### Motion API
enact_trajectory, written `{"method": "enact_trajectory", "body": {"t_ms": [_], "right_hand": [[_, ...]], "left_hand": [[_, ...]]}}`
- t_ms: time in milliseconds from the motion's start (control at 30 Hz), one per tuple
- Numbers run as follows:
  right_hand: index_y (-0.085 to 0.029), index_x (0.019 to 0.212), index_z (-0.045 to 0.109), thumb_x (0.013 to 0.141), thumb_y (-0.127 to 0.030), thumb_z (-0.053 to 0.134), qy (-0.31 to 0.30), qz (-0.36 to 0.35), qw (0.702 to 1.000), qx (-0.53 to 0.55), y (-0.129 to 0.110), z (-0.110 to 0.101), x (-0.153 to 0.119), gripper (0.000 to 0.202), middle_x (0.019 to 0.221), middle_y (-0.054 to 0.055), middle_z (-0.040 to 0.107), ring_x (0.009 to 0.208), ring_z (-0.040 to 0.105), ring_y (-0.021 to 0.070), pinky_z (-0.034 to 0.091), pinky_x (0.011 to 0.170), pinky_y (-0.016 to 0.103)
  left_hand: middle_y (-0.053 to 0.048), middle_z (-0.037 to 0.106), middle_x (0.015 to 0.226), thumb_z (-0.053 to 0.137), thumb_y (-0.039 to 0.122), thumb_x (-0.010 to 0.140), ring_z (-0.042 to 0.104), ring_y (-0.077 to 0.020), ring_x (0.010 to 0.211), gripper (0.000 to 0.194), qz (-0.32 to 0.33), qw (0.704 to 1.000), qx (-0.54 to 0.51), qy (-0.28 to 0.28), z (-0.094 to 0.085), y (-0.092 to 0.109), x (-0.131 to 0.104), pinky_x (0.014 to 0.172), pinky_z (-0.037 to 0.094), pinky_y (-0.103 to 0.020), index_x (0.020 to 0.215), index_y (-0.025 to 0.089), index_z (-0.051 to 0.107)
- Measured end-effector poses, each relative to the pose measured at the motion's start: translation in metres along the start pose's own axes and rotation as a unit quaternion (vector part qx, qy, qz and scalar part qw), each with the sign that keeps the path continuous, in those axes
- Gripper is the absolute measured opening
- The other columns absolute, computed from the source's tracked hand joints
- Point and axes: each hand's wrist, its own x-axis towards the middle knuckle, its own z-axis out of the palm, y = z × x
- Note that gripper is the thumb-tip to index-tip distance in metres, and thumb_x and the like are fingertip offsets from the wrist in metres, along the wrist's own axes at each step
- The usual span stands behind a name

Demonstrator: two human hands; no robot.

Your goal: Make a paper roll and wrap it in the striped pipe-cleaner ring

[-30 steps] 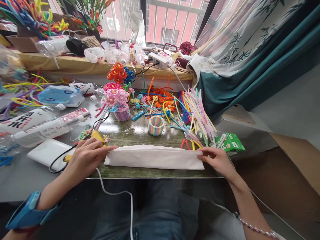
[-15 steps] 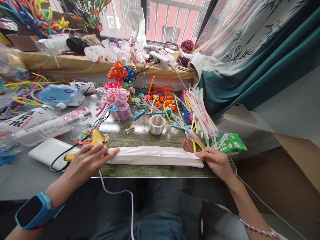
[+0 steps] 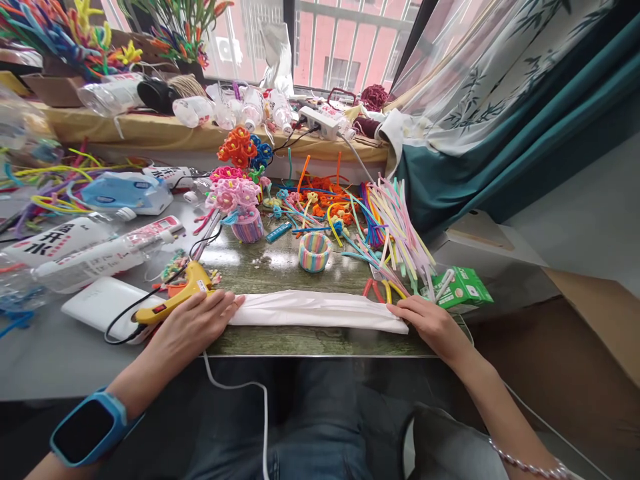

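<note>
A long, folded white sheet [image 3: 315,310], paper or thin cloth, lies along the front edge of the table. My left hand [image 3: 207,317] rests flat over its left end, fingers stretched out and close together. At the right end, my right hand [image 3: 425,323] has its fingertips pressed together on the sheet's edge; the thumb is partly hidden. A yellow glue gun [image 3: 175,293] lies just behind my left hand. Red- and yellow-handled pliers [image 3: 385,291] stick out behind the sheet near my right hand.
Behind the sheet stand a striped pastel ring-shaped cup [image 3: 314,252] and a pot of pink fuzzy flowers [image 3: 245,207]. Bundled pipe cleaners [image 3: 400,227] lie at the right, near a green box [image 3: 465,287]. A white power bank [image 3: 105,303] and plastic bottles [image 3: 105,257] occupy the left.
My left hand has shifted right and flattened onto the sheet, uncovering more of the glue gun. My right hand has moved slightly left. The sheet's folds lie flatter.
</note>
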Motion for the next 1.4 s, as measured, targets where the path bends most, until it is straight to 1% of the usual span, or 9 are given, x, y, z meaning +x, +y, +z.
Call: {"method": "enact_trajectory", "body": {"t_ms": [167,367,500,700,933,1033,1233,1333,1400], "right_hand": [[-0.025,0.121,0.069,0.098,-0.011,0.039,-0.033,-0.022,0.998,-0.051,0.002,-0.002,-0.004,0.04,0.099,0.01,0.072,0.093,0.068,0.0227,0.055,0.086,0.039],[-0.031,0.126,0.067,0.095,-0.008,0.04,-0.061,-0.002,0.997,-0.049,0.006,-0.008,-0.007,0.047,0.108,0.009,0.071,0.1,0.067,0.0227,0.057,0.084,0.036],[-0.034,0.127,0.066,0.097,-0.019,0.047,-0.069,0.001,0.997,-0.039,0.009,-0.01,-0.007,0.039,0.111,0.009,0.07,0.102,0.066,0.0236,0.057,0.083,0.036],[-0.038,0.134,0.061,0.096,-0.027,0.054,-0.093,0.021,0.995,-0.027,0.013,-0.012,-0.009,0.04,0.118,0.009,0.067,0.11,0.063,0.0256,0.056,0.087,0.038],[-0.039,0.136,0.059,0.085,-0.027,0.071,-0.123,0.057,0.99,-0.028,0.01,-0.015,-0.011,0.054,0.13,0.008,0.063,0.115,0.062,0.0287,0.054,0.094,0.042],[-0.039,0.138,0.057,0.077,-0.028,0.079,-0.133,0.073,0.987,-0.048,0.005,-0.016,-0.012,0.066,0.132,0.008,0.063,0.116,0.062,0.0304,0.054,0.095,0.044],[-0.033,0.132,0.063,0.08,-0.041,0.076,-0.123,0.111,0.982,-0.087,-0.01,-0.018,-0.011,0.054,0.135,0.009,0.062,0.12,0.06,0.0318,0.053,0.096,0.048],[-0.022,0.126,0.068,0.09,-0.048,0.062,-0.084,0.132,0.979,-0.133,-0.035,-0.011,0.004,0.044,0.139,0.014,0.058,0.125,0.056,0.034,0.049,0.102,0.052],[-0.014,0.135,0.06,0.094,-0.052,0.055,-0.023,0.134,0.977,-0.162,-0.063,0.003,0.023,0.056,0.145,0.019,0.052,0.134,0.049,0.0357,0.042,0.109,0.054]], "left_hand": [[-0.01,0.07,0.122,0.029,-0.01,0.084,0.062,-0.0197,0.111,0.058,0.007,0.999,0.03,-0.016,0.0,0.019,0.002,0.095,0.044,-0.032,0.113,0.014,0.073],[-0.021,0.067,0.124,0.034,-0.003,0.085,0.065,-0.0275,0.106,0.057,-0.054,0.994,-0.021,-0.089,-0.01,0.029,0.009,0.091,0.05,-0.038,0.136,0.007,0.058],[-0.024,0.068,0.121,0.035,0.0,0.086,0.069,-0.0277,0.099,0.066,-0.094,0.985,0.025,-0.141,-0.019,0.044,0.024,0.082,0.052,-0.038,0.151,0.013,0.039],[-0.025,0.07,0.118,0.038,-0.004,0.084,0.072,-0.0311,0.093,0.073,-0.16,0.967,0.057,-0.189,-0.023,0.076,0.041,0.076,0.052,-0.041,0.151,0.024,0.036],[-0.02,0.047,0.149,0.032,-0.004,0.086,0.052,-0.0281,0.134,0.059,-0.127,0.987,-0.013,-0.093,-0.012,0.085,0.043,0.105,0.048,-0.04,0.141,0.007,0.051],[-0.026,0.051,0.143,0.035,0.001,0.087,0.054,-0.0334,0.132,0.053,-0.128,0.985,-0.01,-0.113,-0.007,0.088,0.048,0.107,0.047,-0.042,0.137,0.001,0.055],[-0.027,0.054,0.14,0.046,0.008,0.09,0.055,-0.0405,0.127,0.064,-0.177,0.964,0.01,-0.197,-0.016,0.104,0.063,0.101,0.048,-0.054,0.151,0.026,0.036],[-0.028,0.051,0.143,0.047,0.005,0.089,0.052,-0.0419,0.13,0.069,-0.209,0.956,-0.023,-0.206,-0.02,0.108,0.067,0.103,0.045,-0.058,0.151,0.033,0.034],[-0.028,0.049,0.144,0.046,0.003,0.089,0.049,-0.0426,0.132,0.069,-0.221,0.953,-0.058,-0.2,-0.021,0.108,0.068,0.104,0.043,-0.059,0.15,0.034,0.035]]}}
